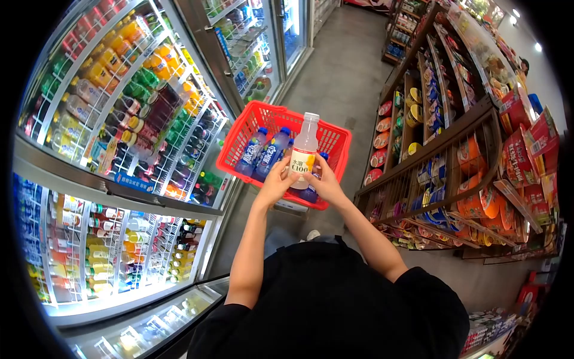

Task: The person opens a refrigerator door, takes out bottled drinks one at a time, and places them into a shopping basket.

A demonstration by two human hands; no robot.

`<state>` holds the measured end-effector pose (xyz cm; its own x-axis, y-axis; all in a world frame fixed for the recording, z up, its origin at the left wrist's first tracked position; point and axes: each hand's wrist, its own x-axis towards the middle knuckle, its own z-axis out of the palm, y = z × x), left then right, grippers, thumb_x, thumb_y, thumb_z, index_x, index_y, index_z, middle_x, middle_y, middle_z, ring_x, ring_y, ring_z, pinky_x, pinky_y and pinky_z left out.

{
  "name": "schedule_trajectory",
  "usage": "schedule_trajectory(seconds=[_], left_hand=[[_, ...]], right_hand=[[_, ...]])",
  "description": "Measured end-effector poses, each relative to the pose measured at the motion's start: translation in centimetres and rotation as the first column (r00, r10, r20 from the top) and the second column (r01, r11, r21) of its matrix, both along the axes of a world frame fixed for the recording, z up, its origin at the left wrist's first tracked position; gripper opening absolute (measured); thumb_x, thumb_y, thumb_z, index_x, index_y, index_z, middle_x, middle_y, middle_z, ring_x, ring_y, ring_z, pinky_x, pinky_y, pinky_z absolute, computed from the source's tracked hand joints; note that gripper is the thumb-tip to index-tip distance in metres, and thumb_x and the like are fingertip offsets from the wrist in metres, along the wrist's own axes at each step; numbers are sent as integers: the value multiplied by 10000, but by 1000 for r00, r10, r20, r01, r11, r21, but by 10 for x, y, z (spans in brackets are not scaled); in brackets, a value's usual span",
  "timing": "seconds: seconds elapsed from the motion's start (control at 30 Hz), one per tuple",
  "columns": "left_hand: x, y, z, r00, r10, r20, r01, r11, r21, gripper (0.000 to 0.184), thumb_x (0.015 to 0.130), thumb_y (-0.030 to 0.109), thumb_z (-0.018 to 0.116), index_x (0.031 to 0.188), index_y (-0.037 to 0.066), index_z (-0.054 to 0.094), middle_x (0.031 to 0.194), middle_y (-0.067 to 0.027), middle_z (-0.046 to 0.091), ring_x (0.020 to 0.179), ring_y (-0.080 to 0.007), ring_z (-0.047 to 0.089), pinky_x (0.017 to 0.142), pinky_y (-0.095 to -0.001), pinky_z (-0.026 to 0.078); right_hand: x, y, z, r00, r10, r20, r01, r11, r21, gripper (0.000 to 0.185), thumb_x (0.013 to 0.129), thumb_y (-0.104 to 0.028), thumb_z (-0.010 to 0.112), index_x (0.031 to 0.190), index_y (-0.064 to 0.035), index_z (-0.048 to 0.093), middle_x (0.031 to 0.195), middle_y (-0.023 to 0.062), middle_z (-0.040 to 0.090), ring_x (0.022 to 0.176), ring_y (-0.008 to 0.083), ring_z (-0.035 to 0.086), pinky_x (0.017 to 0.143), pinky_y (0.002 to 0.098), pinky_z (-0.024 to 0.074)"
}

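Over the red basket (232, 146) — my left hand (277, 183) and right hand (323, 180) wrapped around one bottle (303, 157), label up, likely for reading; blue-labelled bottles (272, 152) inside.

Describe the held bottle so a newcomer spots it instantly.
Right of the lit drinks cooler is a red basket. Over it, the left hand and right hand grip one bottle. Its white cap and "C100" label set it apart from the blue-capped bottles inside the basket.

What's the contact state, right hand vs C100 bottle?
Touching. The head view shows the right hand wrapped against the lower side of the C100 bottle, no gap between.
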<state>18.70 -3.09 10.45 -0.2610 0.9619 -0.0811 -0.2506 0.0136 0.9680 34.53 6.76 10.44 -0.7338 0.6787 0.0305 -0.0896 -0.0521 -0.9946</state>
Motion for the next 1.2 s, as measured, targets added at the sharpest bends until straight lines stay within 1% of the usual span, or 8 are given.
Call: schedule_trajectory(seconds=[0.1,0.13,0.27,0.5,0.73,0.87,0.93,1.2], left_hand=[[-1,12,24,989,-107,-97,91,983,-162,623,915,150,677,1429,-29,375,1320,-123,481,1210,-212,542,996,-334,468],[-5,21,4,953,-79,-292,58,995,-78,605,917,230,678,1436,53,423,1071,-58,618,835,-89,567,611,-232,465],[-11,40,-17,936,-199,-289,140,967,-213,525,914,207,676,1377,46,488,929,-21,587,669,-50,475,507,-215,371],[-29,57,-84,906,-300,-300,274,954,-126,426,924,170,655,1306,24,534,945,-31,632,699,-55,516,532,-225,409],[-47,71,-88,806,-530,-264,337,777,-532,410,887,209,674,1180,-58,572,1108,-179,629,1035,-261,618,885,-350,482],[-39,72,-142,790,-463,-402,287,858,-425,405,889,256,660,1143,-55,600,1046,-200,650,989,-305,640,865,-371,490],[-31,73,-103,729,-543,-416,222,763,-607,395,908,211,664,1203,-36,572,955,-103,661,810,-189,615,755,-331,498],[-26,72,-101,621,-508,-597,85,801,-592,409,838,264,714,1112,-34,653,920,-170,704,882,-287,684,799,-382,515]], right_hand=[[-3,5,-21,994,-107,36,108,993,-37,681,919,-29,612,1490,5,242,1380,163,479,1229,251,536,977,370,489],[-3,6,-24,989,-140,40,141,989,-32,692,915,-30,610,1491,12,229,1389,188,479,1251,286,529,987,383,484],[-9,9,-32,948,-271,165,283,958,-53,682,903,-36,602,1478,16,240,1378,223,496,1207,317,570,981,396,487],[-24,5,-70,799,-341,495,344,935,89,652,905,-35,583,1476,-8,270,1345,232,524,1159,294,601,973,373,483],[-41,5,-72,649,-345,678,386,917,96,633,866,-147,641,1421,-14,366,1238,259,598,1161,364,598,986,416,469],[-45,10,-88,610,-296,735,385,921,52,607,860,-156,638,1401,-23,398,1231,269,602,1163,378,591,973,434,468],[-46,11,-89,587,-264,765,368,929,39,595,860,-150,632,1396,-24,407,1230,271,602,1160,382,592,969,436,468],[-47,12,-92,630,-225,744,329,944,7,502,879,-132,587,1351,-7,466,1205,265,616,1171,374,583,976,425,458]])
